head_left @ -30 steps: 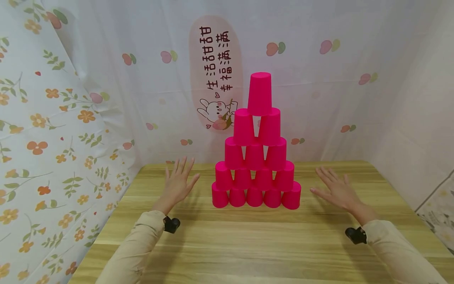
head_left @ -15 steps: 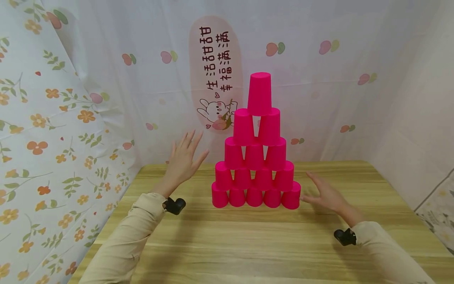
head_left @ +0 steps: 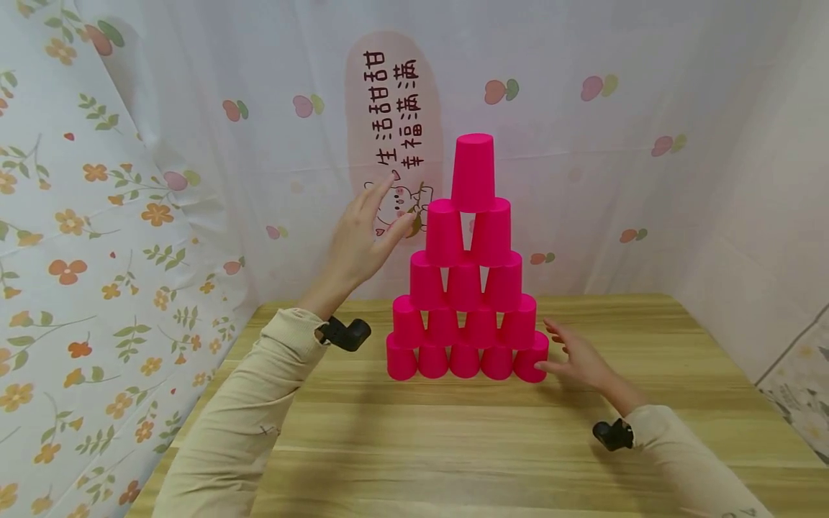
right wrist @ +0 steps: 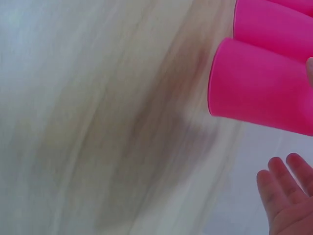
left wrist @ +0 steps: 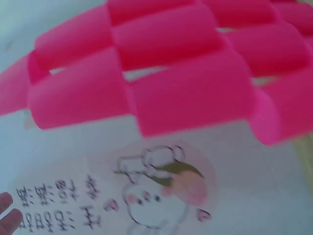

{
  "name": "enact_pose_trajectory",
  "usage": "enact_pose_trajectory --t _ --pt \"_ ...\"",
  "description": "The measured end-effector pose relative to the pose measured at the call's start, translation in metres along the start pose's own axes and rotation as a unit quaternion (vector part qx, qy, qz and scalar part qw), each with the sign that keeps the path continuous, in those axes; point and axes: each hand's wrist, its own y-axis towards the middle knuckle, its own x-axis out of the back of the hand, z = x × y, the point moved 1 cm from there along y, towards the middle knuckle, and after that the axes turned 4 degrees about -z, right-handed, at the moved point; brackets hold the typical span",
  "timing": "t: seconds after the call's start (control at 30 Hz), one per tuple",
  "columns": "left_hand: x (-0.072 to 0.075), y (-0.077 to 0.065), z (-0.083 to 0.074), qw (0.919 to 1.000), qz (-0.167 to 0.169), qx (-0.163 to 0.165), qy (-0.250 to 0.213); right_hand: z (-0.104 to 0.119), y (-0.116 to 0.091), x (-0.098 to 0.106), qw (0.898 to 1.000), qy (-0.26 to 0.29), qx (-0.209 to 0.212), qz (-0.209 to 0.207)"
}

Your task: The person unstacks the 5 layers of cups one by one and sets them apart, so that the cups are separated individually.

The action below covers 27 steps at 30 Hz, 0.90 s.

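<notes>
A pyramid of pink upside-down cups [head_left: 464, 280] stands on the wooden table, five rows tall, with a single top cup [head_left: 473, 173]. Left of its upper rows my left hand [head_left: 358, 241] is raised, fingers extended and thumb pointing toward the second row, holding nothing. Low on the other side, my right hand [head_left: 578, 362] is at the bottom-right cup [head_left: 531, 357], its thumb overlapping the cup's front. In the right wrist view, the fingers [right wrist: 279, 188] are apart from that cup. The left wrist view shows several tilted-looking cups [left wrist: 190, 98] close up, and fingertips at the lower left.
The wooden table [head_left: 414, 446] ends at a white curtain [head_left: 311, 180] with printed fruit, writing and a rabbit. A flower-patterned curtain [head_left: 97, 288] hangs along the left. Each wrist wears a black camera, the left camera [head_left: 346, 333] below the raised hand.
My left hand has risen and moved right, toward the upper rows. My right hand has moved left to the bottom-right cup. The pyramid stands as before.
</notes>
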Motion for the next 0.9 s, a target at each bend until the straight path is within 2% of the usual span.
enact_pose_trajectory --t 0.17,0.3,0.5,0.67,0.9 --pt "-0.004 0.019 -0.019 0.999 0.01 0.021 -0.04 -0.003 -0.001 -0.006 0.999 0.026 -0.027 0.002" --pt "-0.011 0.03 -0.028 0.997 0.017 0.036 -0.066 -0.005 -0.003 -0.01 0.999 0.042 -0.035 -0.001" --pt "-0.026 0.042 -0.034 0.9957 0.03 0.05 -0.072 -0.006 -0.005 -0.017 0.998 0.057 -0.034 -0.002" --pt "-0.037 0.051 -0.038 0.9913 0.034 0.072 -0.105 -0.007 -0.006 -0.023 0.995 0.089 -0.033 -0.007" --pt "-0.048 0.061 -0.045 0.9864 0.033 0.093 -0.132 -0.006 -0.008 -0.03 0.99 0.129 -0.057 -0.032"
